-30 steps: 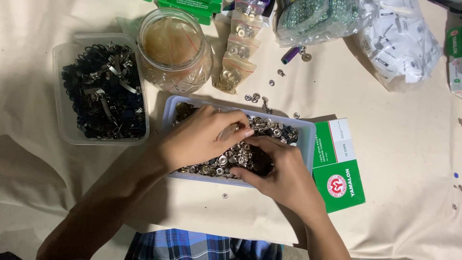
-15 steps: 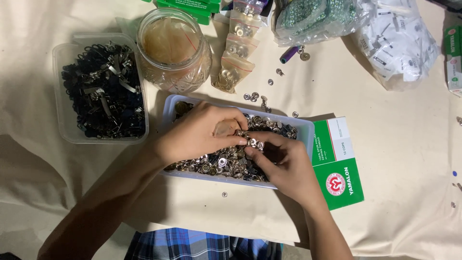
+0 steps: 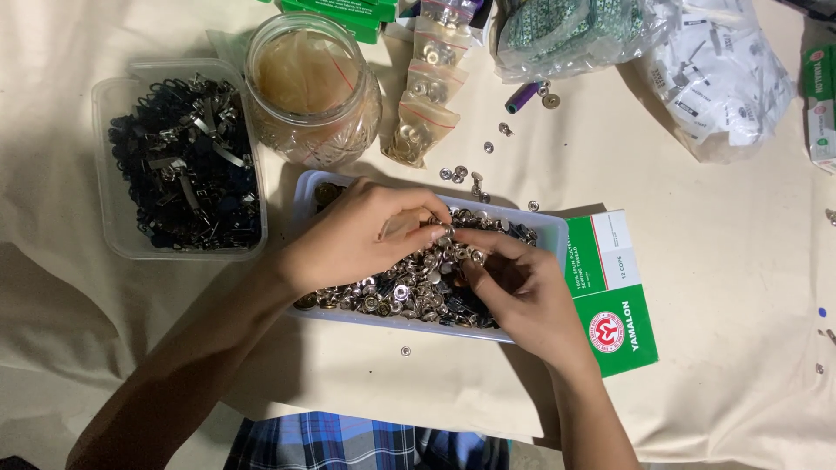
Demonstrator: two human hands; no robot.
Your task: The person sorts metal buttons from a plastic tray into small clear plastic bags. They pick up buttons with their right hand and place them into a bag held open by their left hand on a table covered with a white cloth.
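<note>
Nearest the camera, blue plaid cloth shows at the bottom edge, below the cream fabric covering the worktop. Just right of centre lies a flat green-and-white box with a round red emblem, touching the right end of the white tray. Tray holds a heap of silver metal snap buttons.

Left hand is over the tray's left half, fingers curled narrow, tips pinched on a small silver snap piece at tray centre. Right hand is over the right half, fingers bent and nearly closed, tips meeting the left tips on the same spot; what exactly the right pinches is too small to tell. One loose snap lies on the fabric just in front of the tray.

Left of tray: clear plastic tub of dark clips with metal bits. Behind the tray: clear glass jar, open, brownish inside. Beside it, small clear zip bags with snaps, red seal strips. Scattered snaps between bags and tray. Purple tube near them.

Far edge: green boxes, clear bag of teal patterned fabric, clear bag of white printed tags. Far right edge: green-and-white package, partly cut off.
</note>
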